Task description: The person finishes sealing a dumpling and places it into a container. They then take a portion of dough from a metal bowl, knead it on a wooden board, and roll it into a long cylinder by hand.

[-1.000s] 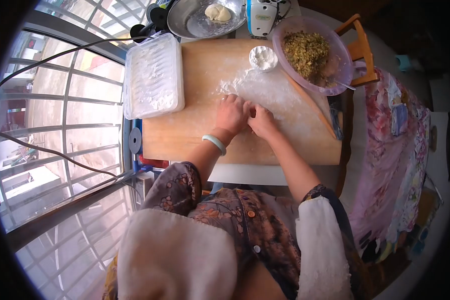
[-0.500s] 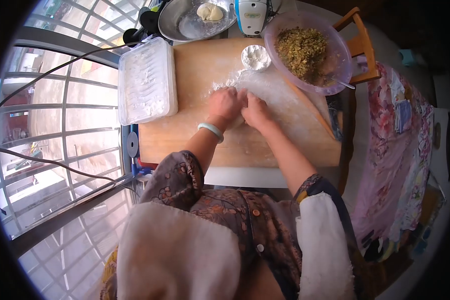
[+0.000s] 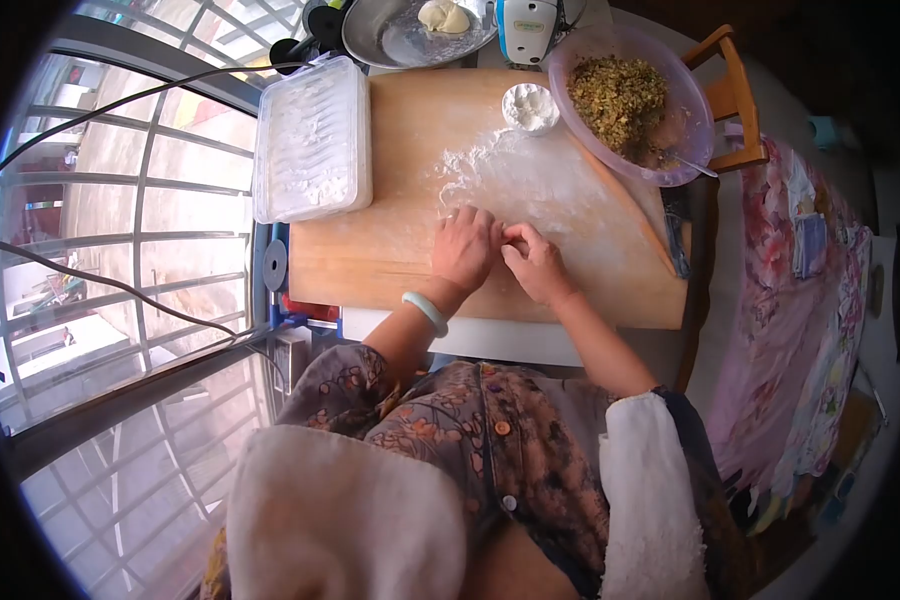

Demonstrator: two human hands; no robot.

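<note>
My left hand, with a pale bangle at its wrist, is closed just above the near half of the wooden board. Beside it, my right hand has its fingers curled into a pinch. The fingertips of both hands meet, and whatever lies between them is hidden. White flour is spread over the board beyond the hands. A small bowl of flour stands at the board's far side, and a rolling pin lies slanted along the right.
A plastic container with floury contents sits at the left by the barred window. Behind the board are a metal basin with dough and a blue-white device. A pink bowl holds chopped filling. A wooden chair stands right.
Both hands have drawn back toward my body, away from the flour patch, and stay together at the fingertips. The whole view has shifted slightly.
</note>
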